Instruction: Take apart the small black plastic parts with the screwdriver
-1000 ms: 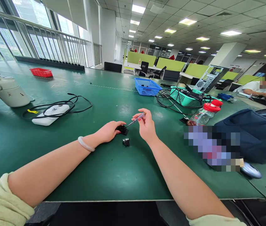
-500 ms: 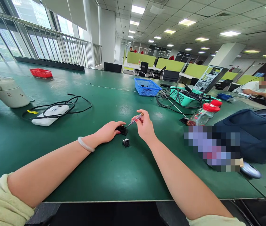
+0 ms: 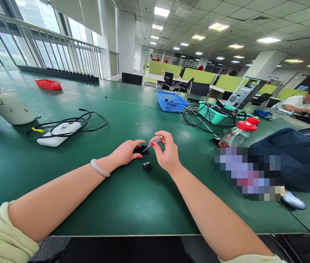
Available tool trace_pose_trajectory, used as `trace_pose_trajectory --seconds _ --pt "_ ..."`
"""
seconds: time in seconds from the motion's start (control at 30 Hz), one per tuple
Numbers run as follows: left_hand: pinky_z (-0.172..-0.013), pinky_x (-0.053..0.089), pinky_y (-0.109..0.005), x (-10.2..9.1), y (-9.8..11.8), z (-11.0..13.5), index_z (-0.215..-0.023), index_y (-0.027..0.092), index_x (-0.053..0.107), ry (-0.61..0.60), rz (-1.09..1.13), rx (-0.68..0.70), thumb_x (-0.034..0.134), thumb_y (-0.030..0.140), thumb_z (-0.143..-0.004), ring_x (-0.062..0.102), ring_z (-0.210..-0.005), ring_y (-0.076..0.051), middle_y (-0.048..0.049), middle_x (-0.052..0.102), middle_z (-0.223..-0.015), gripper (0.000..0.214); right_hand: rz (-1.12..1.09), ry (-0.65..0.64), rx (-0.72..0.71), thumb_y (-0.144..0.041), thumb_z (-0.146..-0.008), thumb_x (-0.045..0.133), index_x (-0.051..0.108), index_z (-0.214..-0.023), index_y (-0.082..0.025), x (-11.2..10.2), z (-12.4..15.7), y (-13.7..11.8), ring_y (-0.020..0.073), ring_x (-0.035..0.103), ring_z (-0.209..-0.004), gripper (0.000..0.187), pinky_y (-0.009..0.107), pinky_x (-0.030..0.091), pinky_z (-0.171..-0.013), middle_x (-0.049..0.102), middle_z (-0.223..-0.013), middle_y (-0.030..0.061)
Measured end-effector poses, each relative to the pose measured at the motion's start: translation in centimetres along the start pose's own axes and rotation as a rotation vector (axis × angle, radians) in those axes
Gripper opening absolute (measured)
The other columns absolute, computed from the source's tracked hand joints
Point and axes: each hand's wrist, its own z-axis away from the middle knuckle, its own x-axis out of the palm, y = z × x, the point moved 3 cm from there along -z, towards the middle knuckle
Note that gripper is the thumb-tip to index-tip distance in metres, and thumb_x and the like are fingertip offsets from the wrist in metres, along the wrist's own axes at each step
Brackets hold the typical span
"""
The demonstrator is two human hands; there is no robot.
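My left hand [image 3: 127, 152] is closed on a small black plastic part [image 3: 145, 151], holding it down on the green table [image 3: 122, 204]. Its fingers cover much of the part, so the exact kind does not show. In my right hand [image 3: 168, 152] is a slim screwdriver [image 3: 155, 141] with a clear handle, pinched between thumb and fingers. The shaft slants down to the left, and its tip is at the black part. Just in front of both hands sits another small black piece [image 3: 147, 166] with metal prongs on top.
A white box with a black cable [image 3: 61, 133] and a pale flask [image 3: 12, 106] lie left. Behind are a red tray [image 3: 48, 84], a blue basket [image 3: 172, 101] and a green basket [image 3: 212, 113] of cables. A jar [image 3: 235, 133] and dark bag [image 3: 294, 157] stand right; a person sits beyond.
My right hand has moved slightly left and down, bringing the screwdriver further over the black part. My left hand's fingers have shifted a little on the part.
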Motion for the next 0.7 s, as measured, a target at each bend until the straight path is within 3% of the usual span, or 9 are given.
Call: trace_pose_trajectory --seconds 0.1,0.4,0.7 --pt "-0.092 0.051 -0.042 0.0 0.0 0.0 -0.133 0.023 0.055 -0.004 -0.010 0.001 0.072 0.035 -0.081 0.067 -0.104 -0.029 -0.0089 0.073 -0.109 0.056 0.062 -0.052 -0.047 -0.027 -0.093 0.055 0.049 -0.113 -0.027 0.5 0.2 -0.2 0.0192 0.070 -0.086 0.021 0.036 0.056 -0.084 0.072 -0.096 0.0039" --pt "-0.090 0.052 -0.042 -0.2 0.4 0.2 -0.133 0.024 0.055 0.015 -0.018 0.006 0.068 0.040 -0.084 0.068 -0.103 -0.029 -0.0081 0.074 -0.106 0.053 0.182 -0.095 0.046 -0.034 -0.089 0.062 0.054 -0.095 -0.027 1.0 -0.1 0.4 0.0204 0.066 -0.077 0.013 0.034 0.052 -0.075 0.069 -0.086 0.0015" --pt "-0.089 0.053 -0.042 -0.4 0.7 0.4 -0.133 0.025 0.056 0.058 -0.057 -0.013 0.064 0.038 -0.084 0.067 -0.102 -0.028 -0.0075 0.075 -0.105 0.052 0.150 0.061 0.014 -0.029 -0.094 0.052 0.051 -0.106 -0.026 -0.4 -0.2 -0.1 0.0220 0.067 -0.083 0.012 0.039 0.053 -0.083 0.072 -0.090 0.0049"
